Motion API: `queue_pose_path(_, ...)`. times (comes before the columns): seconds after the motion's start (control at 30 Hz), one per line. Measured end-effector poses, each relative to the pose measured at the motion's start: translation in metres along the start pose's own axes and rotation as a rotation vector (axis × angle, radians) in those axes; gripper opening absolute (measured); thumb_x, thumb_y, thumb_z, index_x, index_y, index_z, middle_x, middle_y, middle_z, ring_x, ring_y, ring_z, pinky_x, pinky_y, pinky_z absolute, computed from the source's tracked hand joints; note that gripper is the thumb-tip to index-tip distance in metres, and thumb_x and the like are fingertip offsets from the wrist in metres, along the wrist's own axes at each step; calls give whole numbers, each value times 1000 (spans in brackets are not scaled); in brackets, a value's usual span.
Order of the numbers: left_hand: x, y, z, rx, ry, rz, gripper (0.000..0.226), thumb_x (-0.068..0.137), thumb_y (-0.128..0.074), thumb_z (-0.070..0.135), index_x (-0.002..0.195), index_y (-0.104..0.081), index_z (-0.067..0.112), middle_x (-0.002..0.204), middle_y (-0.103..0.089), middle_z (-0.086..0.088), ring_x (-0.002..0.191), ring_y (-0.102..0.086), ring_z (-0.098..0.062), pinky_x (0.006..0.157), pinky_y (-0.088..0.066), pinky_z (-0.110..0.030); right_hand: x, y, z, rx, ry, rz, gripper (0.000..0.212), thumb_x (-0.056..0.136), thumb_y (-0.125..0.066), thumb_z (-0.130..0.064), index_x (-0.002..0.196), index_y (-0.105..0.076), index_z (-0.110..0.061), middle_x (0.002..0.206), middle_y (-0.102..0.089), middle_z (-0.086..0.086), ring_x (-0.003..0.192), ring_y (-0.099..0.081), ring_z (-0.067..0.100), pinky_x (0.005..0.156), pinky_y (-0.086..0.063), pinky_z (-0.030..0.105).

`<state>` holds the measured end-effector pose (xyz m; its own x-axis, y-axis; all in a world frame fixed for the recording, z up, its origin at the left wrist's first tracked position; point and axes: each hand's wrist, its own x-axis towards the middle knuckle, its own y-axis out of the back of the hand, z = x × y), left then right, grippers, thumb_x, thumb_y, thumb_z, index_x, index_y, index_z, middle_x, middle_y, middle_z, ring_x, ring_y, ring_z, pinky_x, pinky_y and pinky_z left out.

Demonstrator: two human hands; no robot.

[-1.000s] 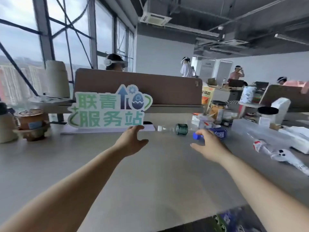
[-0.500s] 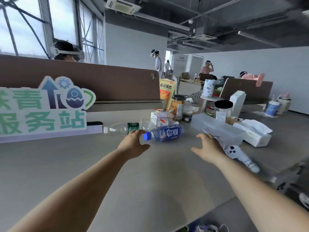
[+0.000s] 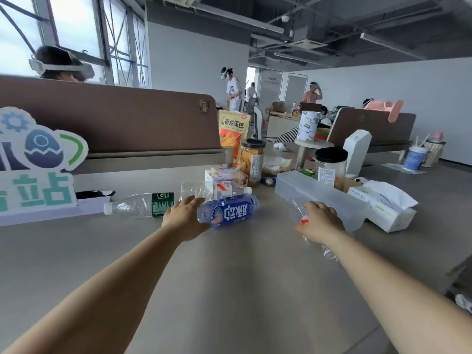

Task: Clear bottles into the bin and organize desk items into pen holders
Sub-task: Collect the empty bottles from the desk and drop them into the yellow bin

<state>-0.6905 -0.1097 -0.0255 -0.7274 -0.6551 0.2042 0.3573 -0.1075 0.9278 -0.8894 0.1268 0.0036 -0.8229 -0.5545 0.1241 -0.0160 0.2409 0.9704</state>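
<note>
Where the clutter thins out on the grey desk, a blue-labelled bottle is seen lying on its side. Its neck end is gripped by the left hand, whose fingers are curled round it. A green-labelled clear bottle is laid on its side just behind that hand, with its white cap pointed towards the sign. Further right, a crumpled clear bottle with a red mark is grasped by the right hand. The fingers are curled over it, and one blurred end is shown beneath the wrist. Just beyond this hand a translucent box is set, with a tissue box touching its far side.
</note>
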Motion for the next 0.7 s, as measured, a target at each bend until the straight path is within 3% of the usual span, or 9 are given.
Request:
queue_pose_path(0.17, 2, -14, -5, 15, 54, -4, 80, 78, -70, 50, 144, -28, 34, 139, -47, -6, 119, -53, -28, 95, -45, -39, 21, -10, 8, -13, -52, -11, 53, 83, -62, -34, 129, -42, -17, 136, -40, 7, 121, -41, 31, 91, -41, 38)
queue_pose_path(0.4, -52, 17, -29, -86, 66, 116, 76, 75, -74, 48, 140, -38, 33, 136, -46, -3, 108, -58, -24, 84, -54, -36, 8, -13, -40, 165, -20, -6, 56, 76, -70, -32, 123, -47, -13, 128, -46, 12, 114, -49, 33, 86, -45, 36)
queue_pose_path(0.53, -114, 62, -71, -78, 97, 190, 73, 76, -73, 48, 138, -38, 34, 133, -47, -2, 105, -58, -22, 83, -55, -37, -38, -10, -111, 519, 93, 3, 53, 72, -73, -33, 119, -53, -16, 123, -54, 8, 109, -55, 27, 82, -44, 31)
queue_pose_path(0.7, -230, 141, -159, 0, 305, 391, 73, 73, -75, 47, 137, -43, 33, 131, -51, -2, 102, -59, -22, 80, -51, -33, -130, -18, -248, 794, 436, 45, 49, 73, -75, -33, 114, -57, -14, 114, -60, 6, 107, -55, 24, 88, -45, 31)
